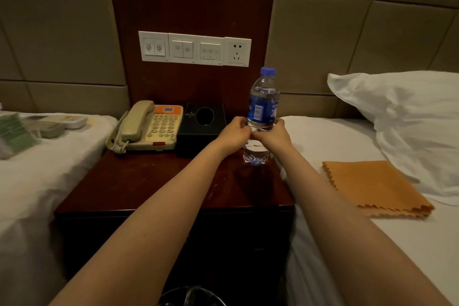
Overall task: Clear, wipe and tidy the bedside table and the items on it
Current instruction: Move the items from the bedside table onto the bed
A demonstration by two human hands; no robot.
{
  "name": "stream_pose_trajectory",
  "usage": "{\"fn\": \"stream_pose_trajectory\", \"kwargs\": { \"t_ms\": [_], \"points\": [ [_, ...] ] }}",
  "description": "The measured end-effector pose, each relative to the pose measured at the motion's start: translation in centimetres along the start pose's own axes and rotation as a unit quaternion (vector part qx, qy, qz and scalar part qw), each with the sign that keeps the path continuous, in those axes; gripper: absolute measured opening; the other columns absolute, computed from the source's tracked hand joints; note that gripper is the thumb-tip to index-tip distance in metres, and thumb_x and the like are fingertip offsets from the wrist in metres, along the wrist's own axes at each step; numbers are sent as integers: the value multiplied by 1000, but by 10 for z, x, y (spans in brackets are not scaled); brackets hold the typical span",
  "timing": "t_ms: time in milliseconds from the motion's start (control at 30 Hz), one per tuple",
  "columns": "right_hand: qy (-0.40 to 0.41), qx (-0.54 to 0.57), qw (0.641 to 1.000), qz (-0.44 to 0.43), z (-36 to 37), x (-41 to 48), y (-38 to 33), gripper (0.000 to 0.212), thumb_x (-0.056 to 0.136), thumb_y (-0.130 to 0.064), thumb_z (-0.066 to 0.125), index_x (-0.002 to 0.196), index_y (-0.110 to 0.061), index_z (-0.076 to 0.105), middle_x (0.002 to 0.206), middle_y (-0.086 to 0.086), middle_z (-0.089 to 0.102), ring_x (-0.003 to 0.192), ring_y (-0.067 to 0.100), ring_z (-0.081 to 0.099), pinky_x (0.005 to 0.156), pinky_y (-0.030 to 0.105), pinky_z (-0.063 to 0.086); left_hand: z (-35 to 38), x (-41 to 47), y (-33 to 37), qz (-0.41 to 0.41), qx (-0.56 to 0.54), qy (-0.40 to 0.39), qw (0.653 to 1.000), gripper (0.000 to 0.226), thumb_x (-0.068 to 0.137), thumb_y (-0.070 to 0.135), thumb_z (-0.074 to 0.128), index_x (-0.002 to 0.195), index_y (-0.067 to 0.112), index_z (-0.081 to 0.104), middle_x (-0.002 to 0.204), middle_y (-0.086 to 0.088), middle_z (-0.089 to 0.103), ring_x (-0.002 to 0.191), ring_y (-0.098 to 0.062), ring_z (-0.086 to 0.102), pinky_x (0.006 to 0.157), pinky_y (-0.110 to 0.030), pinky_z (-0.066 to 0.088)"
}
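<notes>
Clasping the water bottle [263, 104] mid-body, left hand [233, 131] and right hand [278, 133] hold it upright (cap [267, 71] topmost).

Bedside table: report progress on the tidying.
Done: perhaps some clearing; small items lie on the left bed. In hand: left hand and right hand grip the water bottle. Left: telephone and tissue box sit on the table; orange cloth lies folded on the right bed, wiping pending.
</notes>
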State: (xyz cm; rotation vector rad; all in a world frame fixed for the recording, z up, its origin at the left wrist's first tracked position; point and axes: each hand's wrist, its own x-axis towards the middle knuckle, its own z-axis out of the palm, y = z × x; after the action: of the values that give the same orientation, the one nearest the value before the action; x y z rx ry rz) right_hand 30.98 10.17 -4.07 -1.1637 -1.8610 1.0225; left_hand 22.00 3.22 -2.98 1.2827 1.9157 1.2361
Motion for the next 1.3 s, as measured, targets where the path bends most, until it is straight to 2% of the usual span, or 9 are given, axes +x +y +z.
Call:
{"fn": "stream_pose_trajectory", "kwargs": {
  "t_ms": [300,433,600,667,800,933,1167,1233,1300],
  "points": [
    [60,32,997,-33,9,5,15,54,80,-22,72,127,-9,49,123,7,61,114,24,57,84,25,40,11,11,-3,-46,-81,13,996,48,94,25,50,139,13,37,137,-7,46,125,-22,43,87,-29,34],
    [87,51,993,-69,14,-15,12,53,76,-19,75,124,-14,54,116,5,64,104,22,61,88,31,47,0,0,0,-26,-79,4,996,49,86,17,57,132,12,42,128,-7,54,109,-17,51,84,-27,38],
    [47,100,990,-92,19,-38,-25,38,79,-10,71,115,-15,59,93,-6,59,87,11,57,70,17,44,-34,-22,9,4,-89,-6,996,49,85,13,60,131,12,44,113,-1,54,94,-11,51,63,-15,36],
    [33,123,988,-87,26,-46,-46,24,80,-10,70,102,-17,61,89,-4,61,83,12,58,71,21,44,-52,-34,13,10,-93,2,996,46,86,16,58,129,11,44,115,-1,55,96,-11,52,69,-17,38],
    [-15,235,972,-13,57,-64,-81,12,86,-7,62,76,-14,58,93,6,65,84,17,60,78,30,49,-95,-58,16,7,-41,13,999,5,90,28,53,94,24,53,93,4,55,95,-14,54,72,-27,39],
    [-74,289,952,67,105,-87,-111,8,85,-21,65,85,-17,58,104,9,66,93,21,62,85,36,52,-147,-80,4,-35,30,22,999,49,84,47,54,122,15,53,112,-2,57,92,-12,53,66,-23,36],
    [-209,420,870,150,202,-135,-161,80,63,-51,79,128,-14,52,110,9,68,88,23,70,70,38,59,-242,-125,-39,-75,131,130,980,72,92,62,31,133,5,50,132,-16,53,115,-30,53,102,-39,41],
    [-250,447,842,170,227,-147,-174,67,75,-49,71,126,-9,53,108,9,66,74,21,70,55,29,57,-265,-139,-49,-101,181,157,966,74,93,61,25,131,3,51,132,-19,53,115,-31,54,99,-37,41],
    [-289,436,835,169,251,-160,-184,55,85,-48,61,119,-5,52,94,8,63,82,21,66,59,26,54,-283,-155,-62,-113,225,175,952,75,94,60,24,127,0,54,128,-21,55,113,-32,55,96,-37,41]
  ]
}}
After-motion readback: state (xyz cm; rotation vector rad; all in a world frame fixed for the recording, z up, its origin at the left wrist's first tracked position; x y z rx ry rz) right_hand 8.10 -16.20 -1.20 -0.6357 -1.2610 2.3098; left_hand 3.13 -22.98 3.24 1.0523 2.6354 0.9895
